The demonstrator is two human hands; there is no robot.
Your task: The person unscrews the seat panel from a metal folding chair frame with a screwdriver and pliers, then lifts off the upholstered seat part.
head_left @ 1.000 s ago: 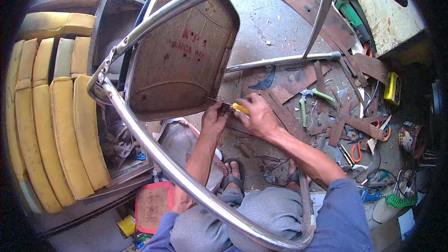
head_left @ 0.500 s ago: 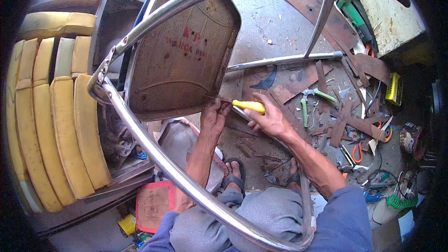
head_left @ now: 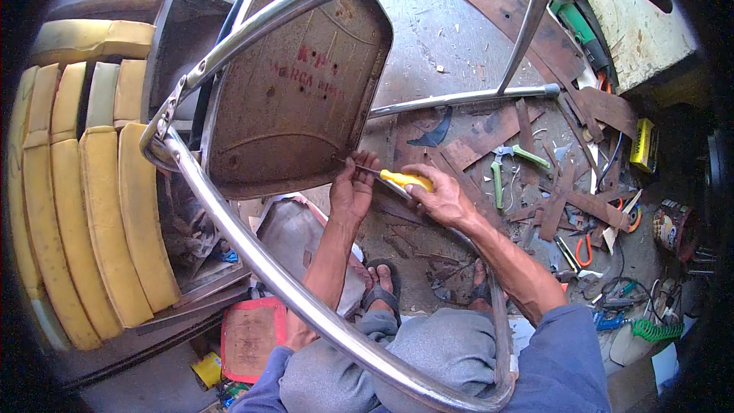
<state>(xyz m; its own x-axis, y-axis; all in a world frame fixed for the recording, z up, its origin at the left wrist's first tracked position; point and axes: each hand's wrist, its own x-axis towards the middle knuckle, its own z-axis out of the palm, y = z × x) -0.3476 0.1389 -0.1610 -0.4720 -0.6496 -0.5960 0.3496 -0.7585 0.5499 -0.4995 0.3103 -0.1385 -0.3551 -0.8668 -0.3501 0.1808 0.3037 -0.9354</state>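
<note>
My right hand (head_left: 442, 197) is closed round the yellow handle of a screwdriver (head_left: 405, 180). Its thin shaft runs left to the lower right corner of a brown metal chair panel (head_left: 298, 99), which has red lettering on it. My left hand (head_left: 353, 187) is at that corner, thumb and fingers pinched around the front of the shaft; whether a screw sits at the tip is too small to tell. The panel belongs to a chair with a bent chrome tube frame (head_left: 283, 275), which loops over my lap and past both forearms.
Curved yellow foam pads (head_left: 99, 229) are stacked at the left. On the floor at right lie brown strips (head_left: 562, 203), green-handled pliers (head_left: 497, 176), orange-handled scissors (head_left: 585, 251) and a coiled green hose (head_left: 657, 330). A red-edged panel (head_left: 252, 340) lies at lower left.
The fingers of my left hand have spread a little beside the shaft. My right hand has turned slightly on the screwdriver handle, while the chair has barely shifted.
</note>
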